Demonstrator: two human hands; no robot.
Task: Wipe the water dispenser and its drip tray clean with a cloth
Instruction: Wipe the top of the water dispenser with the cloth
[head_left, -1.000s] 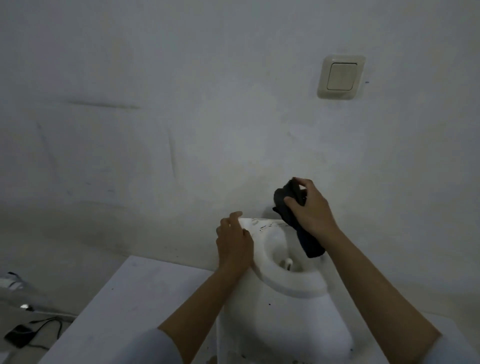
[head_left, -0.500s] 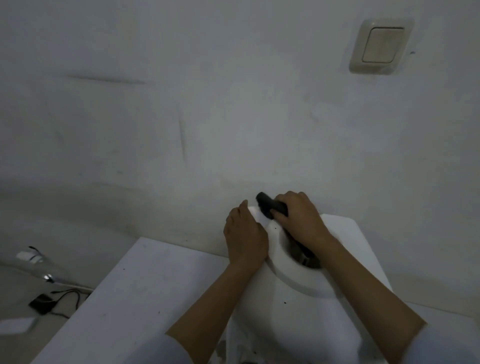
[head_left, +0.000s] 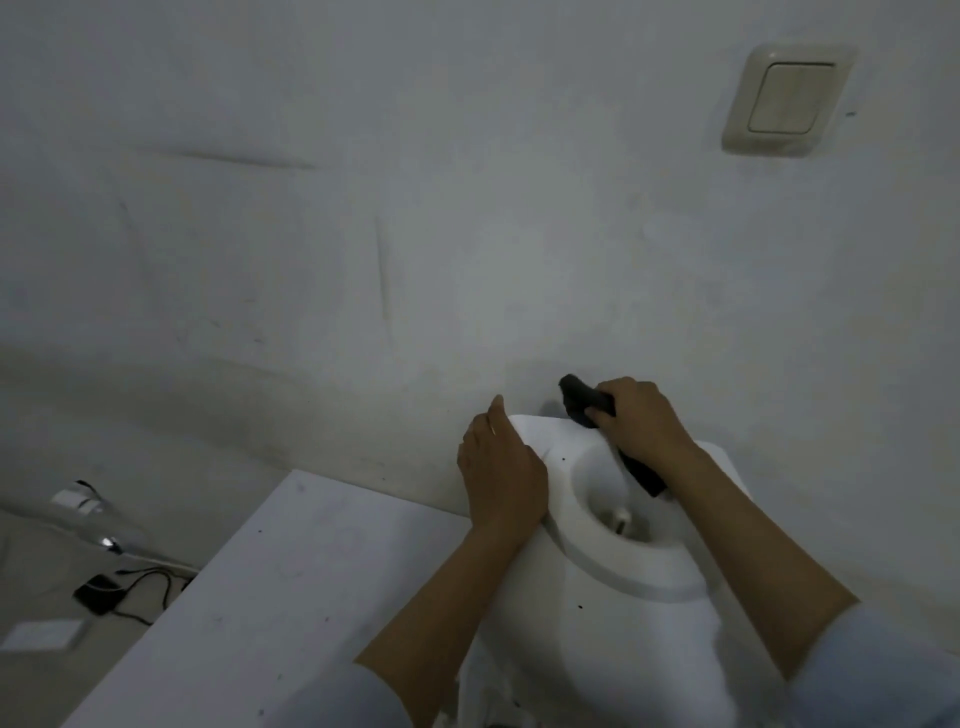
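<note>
Gripping a dark cloth (head_left: 584, 399) in our right hand (head_left: 641, 422) atop the white water dispenser (head_left: 613, 613); left hand (head_left: 501, 475) flat, fingers straight, on its top.

Right hand (head_left: 641, 423) dragged cloth (head_left: 582, 399) from bowl to dispenser's (head_left: 597, 623) back edge.
</note>
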